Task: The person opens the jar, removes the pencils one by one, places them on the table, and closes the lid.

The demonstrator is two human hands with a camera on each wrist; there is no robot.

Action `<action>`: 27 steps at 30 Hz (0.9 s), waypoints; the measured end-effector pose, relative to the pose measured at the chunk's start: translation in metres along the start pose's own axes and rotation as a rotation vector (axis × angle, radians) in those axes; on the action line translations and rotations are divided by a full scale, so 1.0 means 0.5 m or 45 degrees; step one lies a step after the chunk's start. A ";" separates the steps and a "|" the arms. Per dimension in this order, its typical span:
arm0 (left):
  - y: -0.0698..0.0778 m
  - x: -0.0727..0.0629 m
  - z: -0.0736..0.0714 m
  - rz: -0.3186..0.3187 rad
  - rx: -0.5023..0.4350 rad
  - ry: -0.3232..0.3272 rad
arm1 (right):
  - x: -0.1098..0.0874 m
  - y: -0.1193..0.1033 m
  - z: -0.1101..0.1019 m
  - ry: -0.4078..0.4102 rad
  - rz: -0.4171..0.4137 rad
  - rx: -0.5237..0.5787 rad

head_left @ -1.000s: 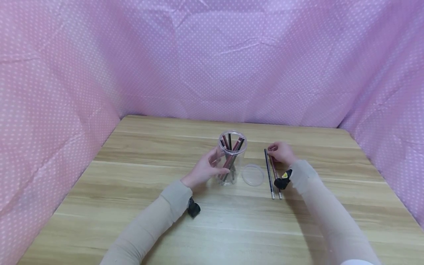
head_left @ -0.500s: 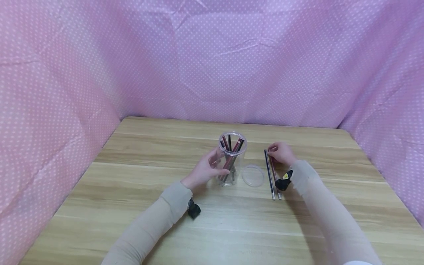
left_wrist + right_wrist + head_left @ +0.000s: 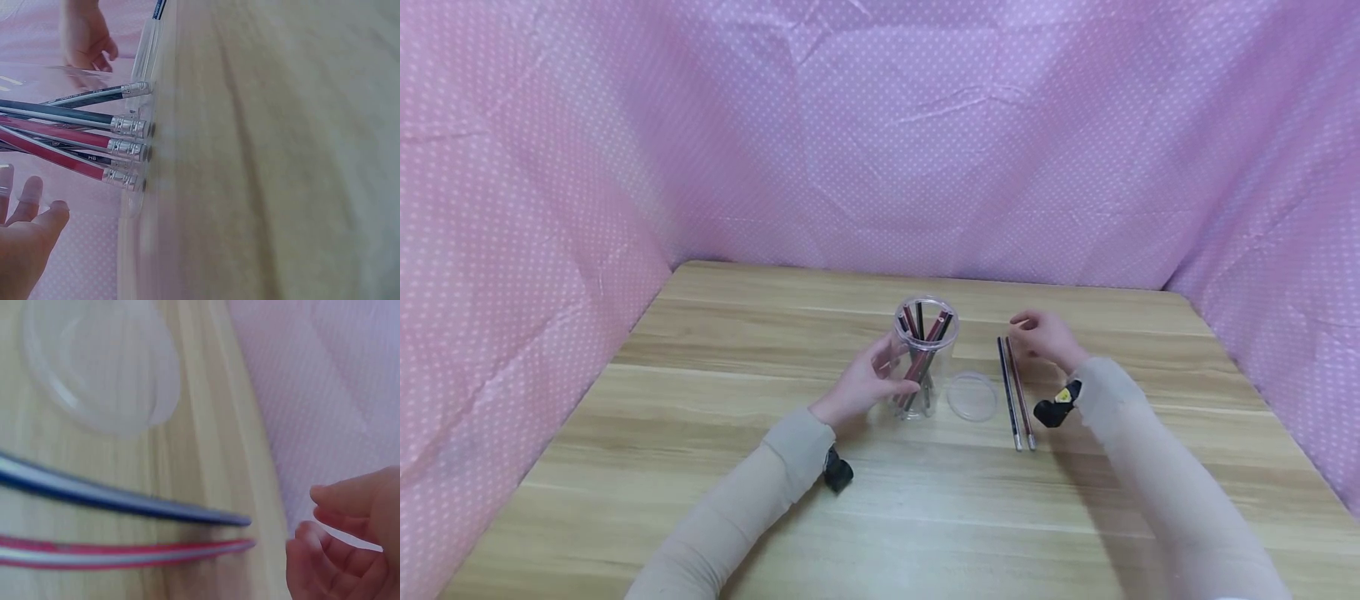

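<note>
A clear plastic jar [image 3: 951, 346] stands upright with several black and red pencils [image 3: 75, 159] leaning inside. The pencils' silver, eraser-tipped ends rest at its bottom in the left wrist view. My left hand [image 3: 865, 387] holds the jar from its left side, thumb in front and fingers behind. To the right, a dark pencil [image 3: 1009, 396] and a red pencil [image 3: 1021, 396] lie side by side on the table. My right hand [image 3: 1048, 337] hovers just above and beyond their far ends. Its fingers [image 3: 347, 494] are loosely bent, with nothing between them.
A round clear lid [image 3: 972, 397] lies flat on the wooden table [image 3: 760, 333], between the jar and the two loose pencils. A pink dotted cloth [image 3: 880, 150] hangs behind the table and along both sides.
My right hand has let go of the red pencil and moved up and slightly right, away from it. The red pencil now lies closer to the dark one. My left hand and the jar stay put.
</note>
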State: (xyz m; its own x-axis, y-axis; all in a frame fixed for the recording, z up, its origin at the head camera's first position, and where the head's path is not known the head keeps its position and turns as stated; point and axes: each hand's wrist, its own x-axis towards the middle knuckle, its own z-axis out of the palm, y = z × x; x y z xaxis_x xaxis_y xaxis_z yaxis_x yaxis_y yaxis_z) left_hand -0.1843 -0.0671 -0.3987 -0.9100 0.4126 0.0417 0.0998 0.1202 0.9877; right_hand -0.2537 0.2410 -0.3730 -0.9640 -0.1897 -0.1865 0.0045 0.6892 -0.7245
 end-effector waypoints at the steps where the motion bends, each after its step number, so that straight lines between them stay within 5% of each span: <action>1: 0.001 0.000 -0.001 -0.005 0.002 0.000 | -0.001 -0.007 0.001 0.004 -0.028 -0.007; 15: 0.001 -0.006 0.000 -0.026 0.008 0.023 | -0.063 -0.150 0.014 0.137 -0.511 -0.066; 27: 0.004 -0.003 0.002 0.029 0.004 0.011 | -0.110 -0.174 0.052 0.375 -1.207 -0.272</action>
State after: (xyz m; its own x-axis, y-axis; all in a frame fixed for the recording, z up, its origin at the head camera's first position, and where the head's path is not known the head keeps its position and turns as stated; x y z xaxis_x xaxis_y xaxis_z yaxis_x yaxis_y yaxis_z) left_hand -0.1824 -0.0667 -0.3969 -0.9108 0.4077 0.0652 0.1216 0.1140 0.9860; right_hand -0.1939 0.1732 -0.3171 -0.5732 -0.5633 0.5951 -0.8158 0.4603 -0.3501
